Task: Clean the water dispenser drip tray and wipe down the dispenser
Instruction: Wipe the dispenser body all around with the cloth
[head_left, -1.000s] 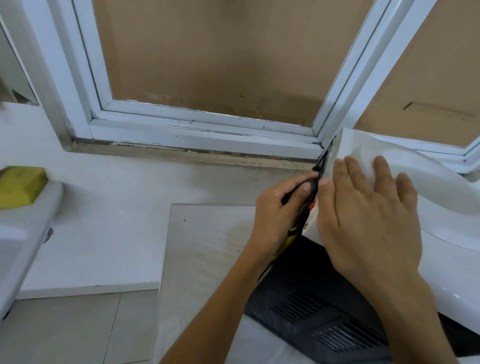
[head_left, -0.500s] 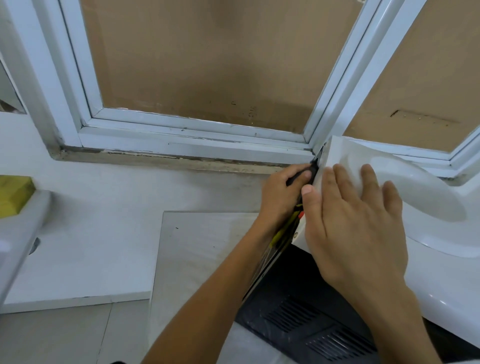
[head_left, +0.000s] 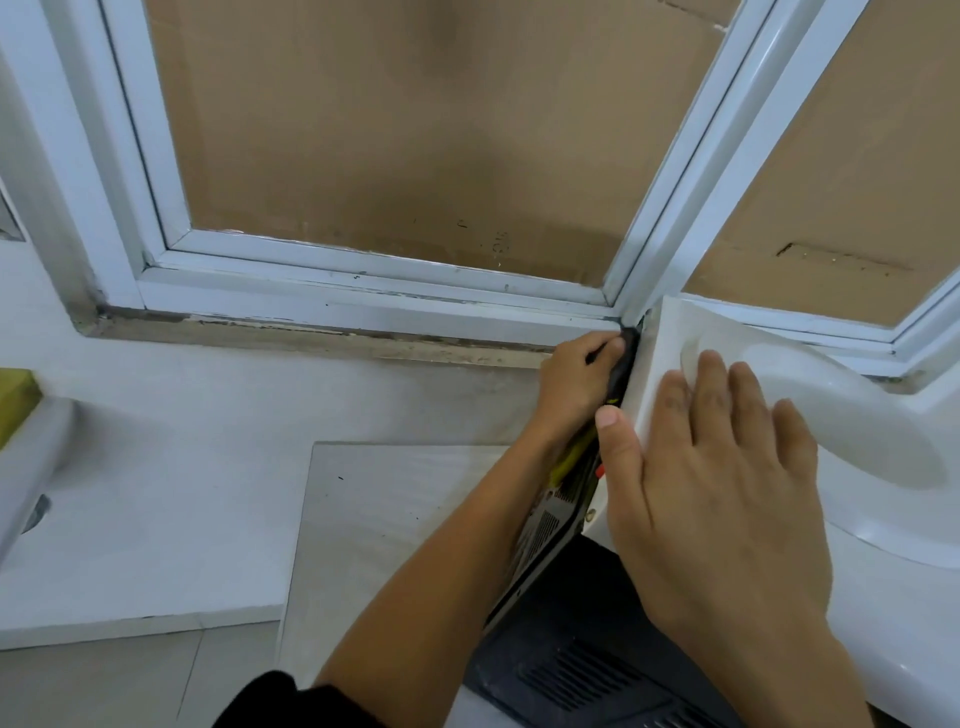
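The white water dispenser (head_left: 857, 431) fills the right side, seen from above, with a round hollow in its top. My right hand (head_left: 717, 493) lies flat on that top, fingers spread, holding nothing. My left hand (head_left: 576, 384) is closed on a black and yellow object (head_left: 621, 364) and presses it against the dispenser's left side, near the upper corner by the window frame. What the object is cannot be told. Below the hands a black slotted panel (head_left: 571, 670) of the dispenser shows.
A white window frame (head_left: 363, 306) with brown board behind it runs across the top, touching the dispenser's corner. A yellow sponge (head_left: 15, 400) sits on a white ledge (head_left: 31, 467) at the far left. A grey slab (head_left: 389, 519) leans under my left arm.
My left hand has slid the black and yellow object up the dispenser's side edge to the corner at the window frame. My right hand has stayed flat on the top.
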